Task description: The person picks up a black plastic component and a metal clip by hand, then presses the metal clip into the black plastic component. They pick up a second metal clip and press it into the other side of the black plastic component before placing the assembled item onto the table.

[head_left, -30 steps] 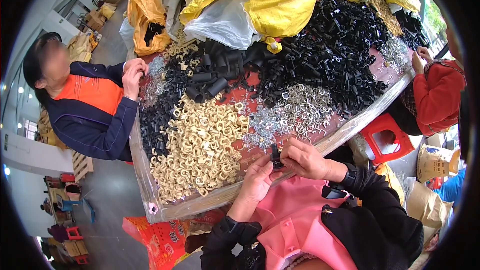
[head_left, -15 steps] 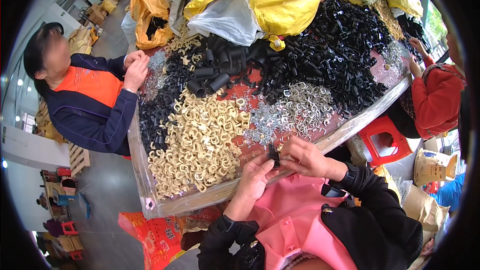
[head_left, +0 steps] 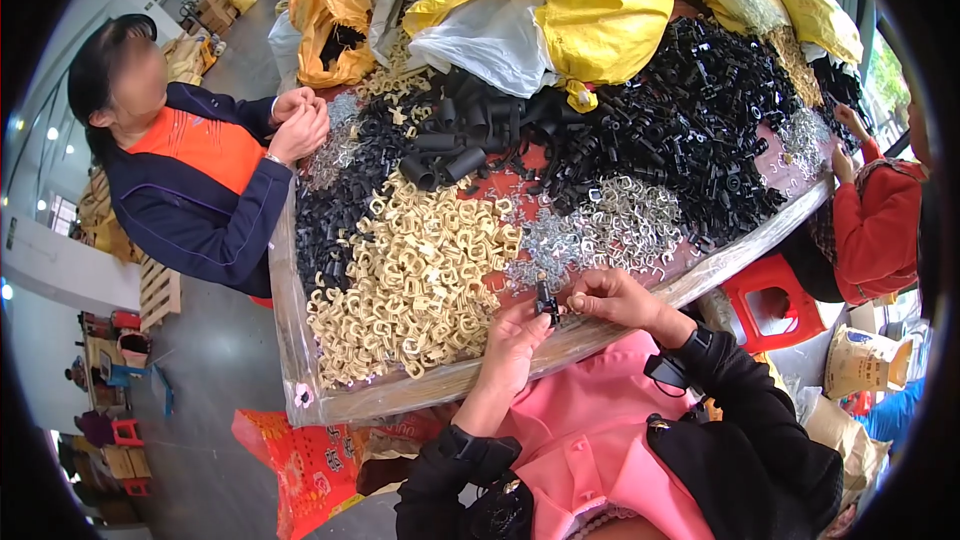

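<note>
My left hand (head_left: 512,342) pinches a small black plastic fitting (head_left: 546,302) upright over the front edge of the table. Beside it, my right hand (head_left: 622,300) has its thumb and fingertips pressed together; whatever they hold is too small to make out. Just beyond both hands lie a heap of tiny silver hardware (head_left: 545,252) and a pile of U-shaped metal clips (head_left: 630,225). Cream-coloured plastic clamps (head_left: 415,280) are heaped to the left of my left hand.
A raised wooden rim (head_left: 430,392) borders the table. Black parts (head_left: 690,115) and black tubes (head_left: 435,162) cover its far side, before yellow sacks (head_left: 610,10). One co-worker (head_left: 200,160) works at the left, another (head_left: 875,225) at the right by a red stool (head_left: 770,295).
My right hand has drawn slightly away from the black fitting, which now shows more fully in my left fingers. The whole view has shifted a little.
</note>
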A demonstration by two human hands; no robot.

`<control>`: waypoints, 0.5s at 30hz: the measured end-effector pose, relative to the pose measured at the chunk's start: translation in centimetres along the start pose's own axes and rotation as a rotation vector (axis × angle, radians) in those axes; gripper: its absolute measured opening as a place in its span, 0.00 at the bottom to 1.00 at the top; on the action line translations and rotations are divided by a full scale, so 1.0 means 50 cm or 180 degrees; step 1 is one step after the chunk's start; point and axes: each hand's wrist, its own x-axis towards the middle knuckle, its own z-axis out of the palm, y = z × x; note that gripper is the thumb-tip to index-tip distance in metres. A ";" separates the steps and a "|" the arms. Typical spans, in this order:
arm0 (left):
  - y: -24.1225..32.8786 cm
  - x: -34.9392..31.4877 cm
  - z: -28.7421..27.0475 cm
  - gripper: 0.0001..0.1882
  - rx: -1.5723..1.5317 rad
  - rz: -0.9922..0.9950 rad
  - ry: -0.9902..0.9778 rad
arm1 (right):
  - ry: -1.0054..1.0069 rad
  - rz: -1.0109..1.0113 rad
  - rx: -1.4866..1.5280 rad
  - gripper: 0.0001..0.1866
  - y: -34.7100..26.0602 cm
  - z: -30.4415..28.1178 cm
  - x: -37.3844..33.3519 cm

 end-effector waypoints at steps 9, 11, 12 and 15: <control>-0.012 0.012 0.023 0.13 -0.0353 0.0131 -0.0445 | 0.0210 0.1046 0.1598 0.09 -0.045 0.011 -0.004; -0.013 0.013 0.020 0.13 -0.0349 0.0159 -0.0445 | 0.0245 0.0760 0.1299 0.09 -0.056 0.011 -0.006; -0.014 0.014 0.018 0.14 -0.0350 0.0188 -0.0448 | 0.0266 0.0617 0.1148 0.10 -0.058 0.011 -0.006; -0.014 0.018 0.019 0.14 -0.0349 0.0186 -0.0475 | 0.0328 0.0272 0.0779 0.09 -0.038 0.019 -0.009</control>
